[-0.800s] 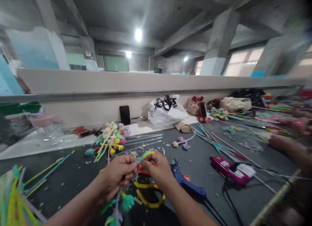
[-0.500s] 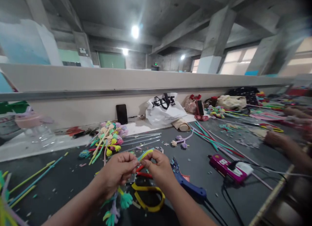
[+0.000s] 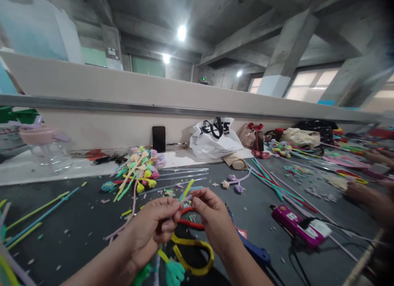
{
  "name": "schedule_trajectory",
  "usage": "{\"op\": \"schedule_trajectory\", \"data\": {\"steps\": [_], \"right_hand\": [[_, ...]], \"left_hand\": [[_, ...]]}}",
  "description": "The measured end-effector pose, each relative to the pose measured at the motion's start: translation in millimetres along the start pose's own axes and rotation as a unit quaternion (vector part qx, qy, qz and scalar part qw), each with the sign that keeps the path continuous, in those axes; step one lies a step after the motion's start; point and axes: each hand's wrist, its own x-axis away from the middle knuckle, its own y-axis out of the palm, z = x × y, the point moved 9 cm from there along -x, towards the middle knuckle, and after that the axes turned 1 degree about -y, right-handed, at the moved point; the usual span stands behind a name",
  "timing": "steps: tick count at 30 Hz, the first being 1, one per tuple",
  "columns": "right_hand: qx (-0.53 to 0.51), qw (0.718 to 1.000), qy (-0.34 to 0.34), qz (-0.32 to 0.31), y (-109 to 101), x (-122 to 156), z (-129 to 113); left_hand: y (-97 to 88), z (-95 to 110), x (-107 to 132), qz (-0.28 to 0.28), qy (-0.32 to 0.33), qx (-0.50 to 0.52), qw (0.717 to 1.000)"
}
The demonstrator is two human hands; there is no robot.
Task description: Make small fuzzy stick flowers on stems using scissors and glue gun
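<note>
My left hand [image 3: 161, 220] is closed in a pinch on short fuzzy pipe cleaners: a yellow one [image 3: 186, 190] sticks up and a light blue one [image 3: 197, 188] angles right. My right hand [image 3: 212, 216] pinches the blue piece close to the left fingertips. Under the hands lie scissors with red and yellow handles [image 3: 212, 257], partly covered by my fingers. Below my left hand, a green tufted pipe-cleaner piece [image 3: 175, 273] rests on the dark table. Beside my right forearm sits a blue glue gun [image 3: 257, 250], its front half hidden.
A bunch of pipe-cleaner flowers [image 3: 143, 169] lies behind my hands, near a phone [image 3: 159, 139] and a white bag [image 3: 215, 140]. To the right are a magenta device with cords [image 3: 300, 226] and a co-worker's hand [image 3: 365, 195]. A clear bottle [image 3: 46, 150] stands left.
The yellow and blue pieces, side by side before, now spread apart, the yellow pointing upward. My hands have parted slightly at the fingertips. The whole view has shifted and tilted a little.
</note>
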Motion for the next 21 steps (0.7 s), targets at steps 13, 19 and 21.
{"op": "schedule_trajectory", "data": {"steps": [13, 19, 21], "right_hand": [[0.418, 0.904, -0.085, 0.023, -7, -3, -6], [0.464, 0.878, -0.116, 0.001, 7, 2, 1], [0.435, 0.890, -0.137, 0.009, 8, 5, -5]], "left_hand": [[-19.2, 56, 9, 0.032, 0.060, -0.015, 0.998], [-26.7, 68, 11, 0.056, 0.086, -0.027, 0.994], [-23.8, 56, 7, 0.057, 0.075, -0.022, 0.995]]}}
